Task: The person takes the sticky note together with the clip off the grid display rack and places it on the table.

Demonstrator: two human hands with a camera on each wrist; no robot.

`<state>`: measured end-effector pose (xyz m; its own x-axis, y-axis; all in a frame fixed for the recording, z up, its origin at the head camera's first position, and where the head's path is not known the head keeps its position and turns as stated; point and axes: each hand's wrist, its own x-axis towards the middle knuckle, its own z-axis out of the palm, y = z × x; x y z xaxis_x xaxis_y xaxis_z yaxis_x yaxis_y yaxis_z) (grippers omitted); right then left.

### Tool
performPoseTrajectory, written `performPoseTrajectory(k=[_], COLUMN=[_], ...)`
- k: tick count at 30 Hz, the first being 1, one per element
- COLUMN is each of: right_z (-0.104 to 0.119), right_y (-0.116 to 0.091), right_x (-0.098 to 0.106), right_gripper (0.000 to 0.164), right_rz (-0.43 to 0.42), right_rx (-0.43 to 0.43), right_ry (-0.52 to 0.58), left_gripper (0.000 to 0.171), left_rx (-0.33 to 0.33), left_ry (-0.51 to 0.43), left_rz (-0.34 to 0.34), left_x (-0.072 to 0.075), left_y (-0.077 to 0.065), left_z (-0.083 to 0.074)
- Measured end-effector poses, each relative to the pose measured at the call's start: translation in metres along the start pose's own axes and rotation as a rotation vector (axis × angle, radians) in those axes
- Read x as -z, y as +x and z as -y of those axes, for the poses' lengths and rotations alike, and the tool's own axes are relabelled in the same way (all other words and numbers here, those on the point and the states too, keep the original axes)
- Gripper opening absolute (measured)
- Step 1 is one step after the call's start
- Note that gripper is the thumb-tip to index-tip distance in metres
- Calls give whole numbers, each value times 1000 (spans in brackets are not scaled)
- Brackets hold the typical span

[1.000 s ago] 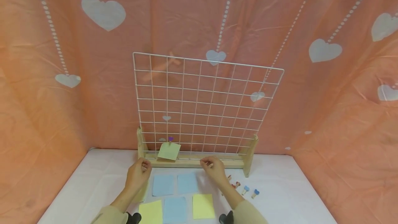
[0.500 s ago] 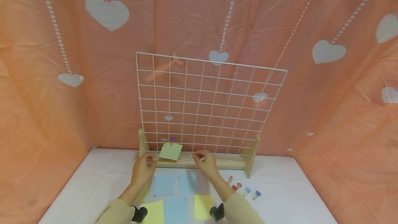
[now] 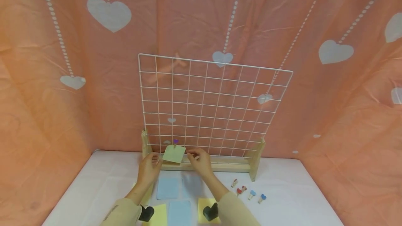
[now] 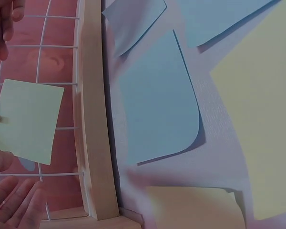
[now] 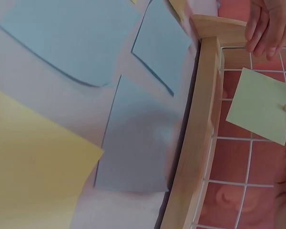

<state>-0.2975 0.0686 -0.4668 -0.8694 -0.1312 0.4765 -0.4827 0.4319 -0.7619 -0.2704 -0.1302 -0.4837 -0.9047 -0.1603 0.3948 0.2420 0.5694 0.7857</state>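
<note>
A pale green sticky note [image 3: 174, 154] hangs low on the white wire grid [image 3: 206, 94], held at its top by a small wooden clothespin [image 3: 175, 143] with a purple heart. My left hand [image 3: 149, 168] is at the note's left edge. In the left wrist view its thumb [image 4: 0, 161] lies right by the note's corner, while the other fingers are spread apart from it. My right hand [image 3: 201, 162] is by the note's right edge, its fingers loosely bent. Part of that hand is cut off in the right wrist view.
Wooden feet and a bar [image 3: 220, 167] support the grid. Several blue notes [image 3: 168, 188] and yellow notes [image 3: 205, 205] lie on the white table [image 3: 282, 191]. Several heart clothespins [image 3: 252, 194], red and blue, are to the right. An orange curtain [image 3: 110, 97] with hearts surrounds the table.
My right hand has moved left and slightly up, from beside the grid's lower bar to the green note's right edge. My left hand has moved right and up to the note's left edge.
</note>
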Motion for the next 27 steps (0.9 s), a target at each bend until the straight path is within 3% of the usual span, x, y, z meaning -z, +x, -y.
performPoseTrajectory(k=[17, 27], right_z=[11, 15], right_y=[16, 20], right_x=[-19, -32], right_gripper=[23, 31], right_rz=[-8, -14], right_rx=[-49, 75], right_ry=[9, -26], left_gripper=[29, 35], left_rx=[-51, 0], left_ry=[14, -1], left_rz=[3, 71], left_x=[-8, -10], left_y=[7, 9], left_z=[-2, -3])
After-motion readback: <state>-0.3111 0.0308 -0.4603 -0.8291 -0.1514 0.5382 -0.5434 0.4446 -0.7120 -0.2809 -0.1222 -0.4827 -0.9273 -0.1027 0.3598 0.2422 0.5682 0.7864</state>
